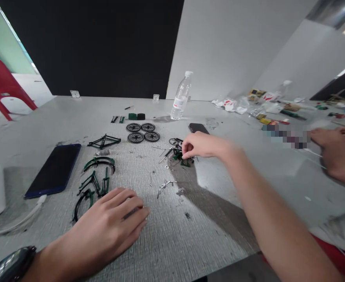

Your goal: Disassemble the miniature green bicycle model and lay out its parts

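Right hand, fingertips pinched, at parts pile right of wheels; grip unconfirmed. Left hand loosely curled, near left; contents indeterminable. Apparent step: picking through parts; separating one calls for precision.

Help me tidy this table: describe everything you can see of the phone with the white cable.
The phone is a slim, glossy slab with rounded corners, a dark screen and a bluish edge. It lies flat, screen up, on the grey table, at the left, its far end slanting rightward. The white cable meets its near edge; the left hand is apart from it.
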`<state>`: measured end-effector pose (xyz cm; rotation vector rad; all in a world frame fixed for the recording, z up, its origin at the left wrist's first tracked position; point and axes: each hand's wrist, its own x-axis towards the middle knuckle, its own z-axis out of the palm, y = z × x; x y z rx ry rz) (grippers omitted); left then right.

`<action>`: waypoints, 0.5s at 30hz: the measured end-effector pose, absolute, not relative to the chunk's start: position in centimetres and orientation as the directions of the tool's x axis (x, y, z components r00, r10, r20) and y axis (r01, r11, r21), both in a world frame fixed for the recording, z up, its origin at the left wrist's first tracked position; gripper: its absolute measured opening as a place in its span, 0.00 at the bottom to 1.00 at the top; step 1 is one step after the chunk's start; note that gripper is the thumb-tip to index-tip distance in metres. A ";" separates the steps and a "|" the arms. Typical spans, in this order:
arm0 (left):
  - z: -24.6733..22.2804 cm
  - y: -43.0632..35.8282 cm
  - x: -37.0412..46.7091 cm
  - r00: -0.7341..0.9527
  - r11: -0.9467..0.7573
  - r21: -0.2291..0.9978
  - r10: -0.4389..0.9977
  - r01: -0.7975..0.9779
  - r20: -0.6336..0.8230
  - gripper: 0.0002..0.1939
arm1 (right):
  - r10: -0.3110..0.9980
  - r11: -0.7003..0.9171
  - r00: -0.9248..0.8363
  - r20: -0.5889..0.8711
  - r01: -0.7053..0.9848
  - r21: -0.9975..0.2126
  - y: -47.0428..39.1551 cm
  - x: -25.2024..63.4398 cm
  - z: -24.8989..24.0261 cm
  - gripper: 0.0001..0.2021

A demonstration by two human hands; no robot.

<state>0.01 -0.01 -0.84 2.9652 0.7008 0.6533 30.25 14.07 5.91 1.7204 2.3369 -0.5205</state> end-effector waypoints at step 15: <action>-0.4 -0.2 0.1 0.798 -0.894 0.118 0.441 0.433 0.411 0.11 | 0.923 0.245 -0.281 -0.263 0.956 -0.163 15.4 31.3 4.8 0.12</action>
